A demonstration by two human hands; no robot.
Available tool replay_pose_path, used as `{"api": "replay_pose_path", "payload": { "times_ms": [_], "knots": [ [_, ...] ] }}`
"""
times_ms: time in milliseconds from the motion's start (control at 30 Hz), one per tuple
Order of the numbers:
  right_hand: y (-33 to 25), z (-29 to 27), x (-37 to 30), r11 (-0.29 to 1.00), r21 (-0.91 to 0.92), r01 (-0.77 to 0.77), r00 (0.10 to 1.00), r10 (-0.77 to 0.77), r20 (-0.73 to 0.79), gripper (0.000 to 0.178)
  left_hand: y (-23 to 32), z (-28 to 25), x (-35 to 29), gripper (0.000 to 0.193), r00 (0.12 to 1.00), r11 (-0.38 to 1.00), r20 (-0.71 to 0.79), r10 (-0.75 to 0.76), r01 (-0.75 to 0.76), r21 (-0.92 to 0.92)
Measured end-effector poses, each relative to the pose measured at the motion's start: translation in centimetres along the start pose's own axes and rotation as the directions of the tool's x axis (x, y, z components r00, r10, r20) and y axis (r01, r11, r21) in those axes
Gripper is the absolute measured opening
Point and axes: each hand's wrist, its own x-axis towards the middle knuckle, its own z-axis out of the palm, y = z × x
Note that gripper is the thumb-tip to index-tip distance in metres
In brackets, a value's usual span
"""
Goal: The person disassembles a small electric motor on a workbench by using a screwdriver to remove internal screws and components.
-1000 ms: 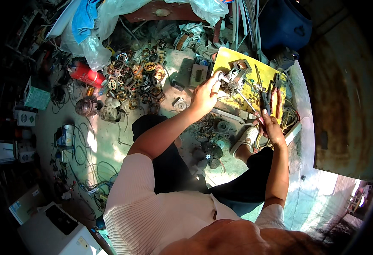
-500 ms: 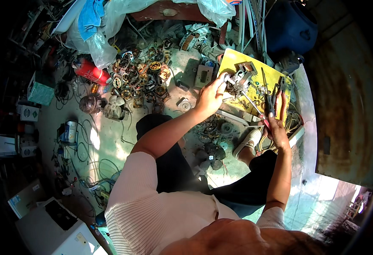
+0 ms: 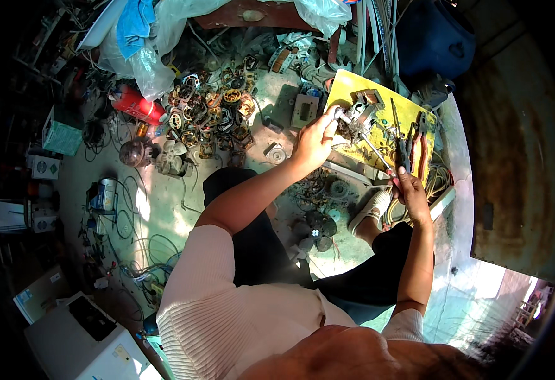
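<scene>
My left hand (image 3: 314, 144) is closed on a dirty metal motor part (image 3: 357, 125), at a light silvery piece on its near left side. The part is over a yellow board (image 3: 347, 87). In my right hand (image 3: 411, 194) is a screwdriver (image 3: 377, 152) with a red handle, its shaft slanting up and left so that the tip meets the motor part. Exactly where the tip sits is too small to tell. Red-handled pliers (image 3: 422, 147) and a dark-handled tool (image 3: 404, 151) lie on the board's right side, just beyond my right hand.
A heap of motor windings (image 3: 211, 114) covers the floor at the far left of my hands. A black fan (image 3: 315, 232) lies between my legs. Coiled cable (image 3: 439, 180) is beside the board. A blue barrel (image 3: 432, 41) stands at the far right, and a red bottle (image 3: 138, 106) lies left.
The screwdriver and motor part have shifted only slightly, and both hands keep their grip. The whole view has moved a little.
</scene>
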Motion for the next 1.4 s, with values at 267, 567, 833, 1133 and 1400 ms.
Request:
{"api": "replay_pose_path", "payload": {
  "times_ms": [267,567,833,1133,1400],
  "knots": [
    [-0.3,0.5,-0.4,0.987,0.059,0.151,0.988,-0.149,-0.030,0.042,1.0,-0.3,0.0,0.037,0.996,0.996,0.038,-0.086,0.087,-0.011],
    [0.5,0.7,0.0,0.971,0.030,0.236,0.971,-0.234,-0.041,0.031,0.4,-0.2,-0.1,0.042,0.997,0.998,0.044,-0.068,0.068,-0.006],
    [-0.6,0.2,-0.4,0.997,0.079,0.027,0.996,-0.033,0.084,0.036,0.6,-0.2,-0.1,0.042,0.997,0.998,0.049,-0.063,0.063,0.014],
    [1.8,0.2,0.7,0.955,0.045,0.292,0.955,-0.289,-0.072,0.033,0.9,-0.3,0.0,0.038,0.999,0.999,0.031,-0.038,0.039,-0.017],
    [-0.6,0.4,-0.5,0.995,0.070,-0.072,0.997,0.069,0.039,0.055,2.7,-1.0,0.2,0.037,0.979,0.982,0.093,-0.181,0.184,-0.030]
  ]
}}
